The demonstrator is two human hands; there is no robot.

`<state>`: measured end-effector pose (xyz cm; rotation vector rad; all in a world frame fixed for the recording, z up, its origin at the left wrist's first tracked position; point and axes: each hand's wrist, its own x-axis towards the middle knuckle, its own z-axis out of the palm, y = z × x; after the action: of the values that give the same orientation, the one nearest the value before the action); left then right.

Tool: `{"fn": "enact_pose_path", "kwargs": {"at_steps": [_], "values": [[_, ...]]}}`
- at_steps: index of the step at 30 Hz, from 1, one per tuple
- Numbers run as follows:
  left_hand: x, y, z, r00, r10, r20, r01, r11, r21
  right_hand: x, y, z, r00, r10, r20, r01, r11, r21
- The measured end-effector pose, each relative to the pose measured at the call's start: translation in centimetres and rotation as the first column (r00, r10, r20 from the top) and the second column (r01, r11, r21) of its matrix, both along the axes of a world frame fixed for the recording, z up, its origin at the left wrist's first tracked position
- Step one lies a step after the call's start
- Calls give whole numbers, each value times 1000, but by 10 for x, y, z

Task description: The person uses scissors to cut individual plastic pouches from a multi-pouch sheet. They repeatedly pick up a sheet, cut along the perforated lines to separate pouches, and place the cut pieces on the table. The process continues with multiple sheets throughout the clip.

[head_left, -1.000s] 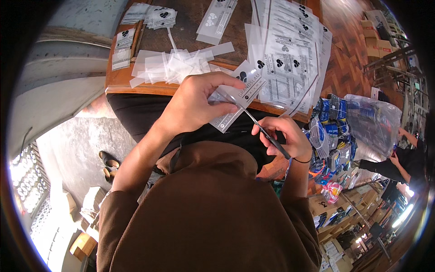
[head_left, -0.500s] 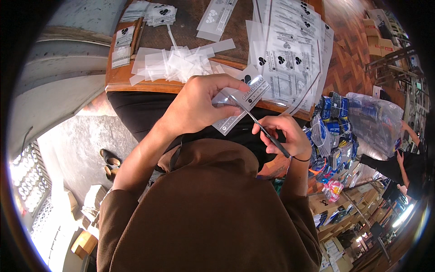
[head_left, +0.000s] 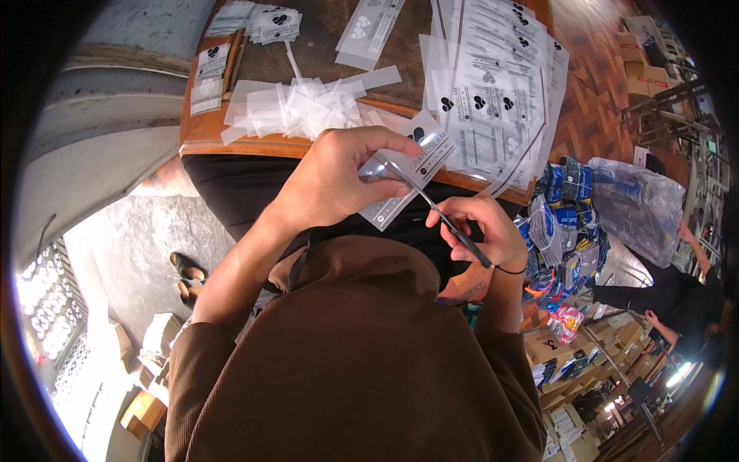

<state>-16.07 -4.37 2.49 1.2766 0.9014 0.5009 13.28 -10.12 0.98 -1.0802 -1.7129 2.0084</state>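
My left hand (head_left: pixel 327 175) pinches a translucent plastic strip (head_left: pixel 428 160) with black print between thumb and fingers, just off the table's near edge. Scissors (head_left: pixel 429 202) with black handles are gripped in my right hand (head_left: pixel 496 235). Their metal blades point up and left across the strip, close to my left thumb. How far the blades are parted, I cannot tell. Beyond my left hand lies a loose heap of clear narrow plastic strips (head_left: pixel 308 108). Larger printed plastic sheets (head_left: pixel 489 115) cover the table's right side.
Small stacks of printed pieces (head_left: pixel 275 25) lie at the far left of the wooden table (head_left: pixel 317 58). Right of the table are bundled blue and grey packages (head_left: pixel 566 208) and a big clear plastic bag (head_left: pixel 631 192). Another person (head_left: pixel 662 296) is beside it. Dark shoes (head_left: pixel 187 268) rest on the floor at left.
My hands, the strip and the scissors hold nearly the same place. At the right, the other person has shifted, with a leg and arm now placed differently.
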Motion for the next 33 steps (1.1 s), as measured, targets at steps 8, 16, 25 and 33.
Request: {"fn": "enact_pose_path", "kwargs": {"at_steps": [8,16,25,33], "values": [[-1,-2,5,1000,18,24,-18,1000,-16,0,-3,-1,999,-35,-24,36,997,65],[-2,-2,8,1000,24,17,-24,1000,1,1,-5,-4,998,-64,-24,66,994,89],[-3,-1,7,1000,23,9,-23,1000,-3,0,-2,-1,999,-53,6,52,990,129],[-1,-2,7,998,30,64,-32,999,39,4,-4,-5,998,-58,-21,61,984,168]]}}
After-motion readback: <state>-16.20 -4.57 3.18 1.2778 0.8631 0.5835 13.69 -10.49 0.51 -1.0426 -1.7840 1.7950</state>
